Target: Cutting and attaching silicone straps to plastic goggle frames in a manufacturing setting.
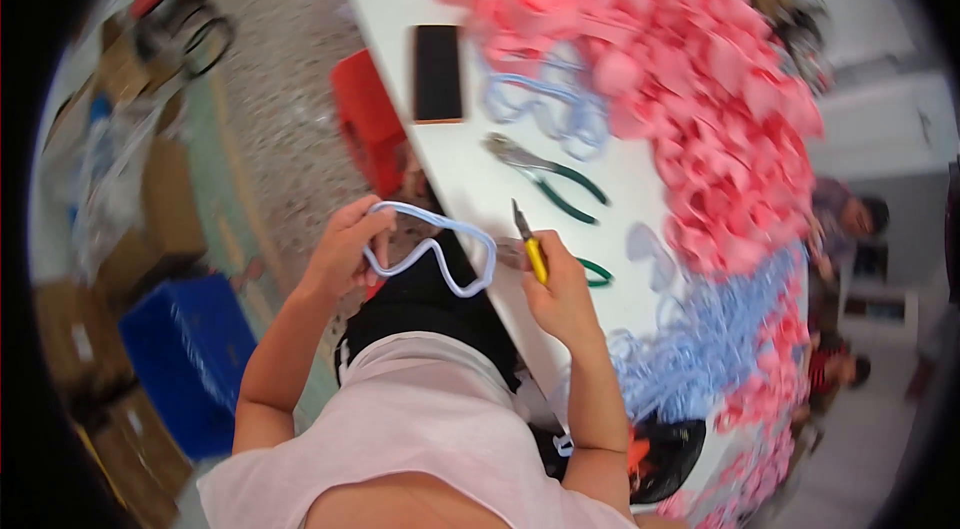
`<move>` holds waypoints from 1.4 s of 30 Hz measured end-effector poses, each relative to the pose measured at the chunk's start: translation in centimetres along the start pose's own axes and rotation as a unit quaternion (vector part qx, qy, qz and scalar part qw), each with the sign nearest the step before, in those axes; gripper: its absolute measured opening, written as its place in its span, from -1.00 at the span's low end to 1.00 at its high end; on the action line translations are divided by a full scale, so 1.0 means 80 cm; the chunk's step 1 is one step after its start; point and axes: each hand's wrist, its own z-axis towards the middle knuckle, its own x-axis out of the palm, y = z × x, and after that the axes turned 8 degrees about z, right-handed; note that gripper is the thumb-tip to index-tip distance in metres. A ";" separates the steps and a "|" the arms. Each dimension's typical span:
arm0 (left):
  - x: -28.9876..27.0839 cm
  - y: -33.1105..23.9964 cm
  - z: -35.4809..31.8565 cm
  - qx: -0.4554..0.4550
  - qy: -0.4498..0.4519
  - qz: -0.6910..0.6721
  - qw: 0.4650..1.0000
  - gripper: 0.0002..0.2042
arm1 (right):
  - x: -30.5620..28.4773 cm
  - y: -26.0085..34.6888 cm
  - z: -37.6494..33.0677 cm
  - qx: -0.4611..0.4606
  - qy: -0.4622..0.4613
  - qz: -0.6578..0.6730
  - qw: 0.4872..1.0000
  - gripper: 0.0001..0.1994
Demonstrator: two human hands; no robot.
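My left hand is closed on one end of a light blue goggle-shaped frame, a soft-looking loop with a nose notch, held up in front of me at the table's near edge. In my right hand is a utility knife with a yellow handle; its dark blade points up and away, apart from the frame. Beyond the knife, pliers with green handles lie on the white table. Another green handle shows partly behind my right hand.
A dark phone and several light blue loops lie farther back. Heaps of pink pieces and light blue pieces cover the table's right. A red stool and blue crate stand left. People are at the far right.
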 end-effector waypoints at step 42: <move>0.201 -0.011 0.080 0.366 0.146 0.285 0.874 -0.72 | -0.199 -0.060 -0.145 -0.170 -0.507 0.199 0.821 -0.81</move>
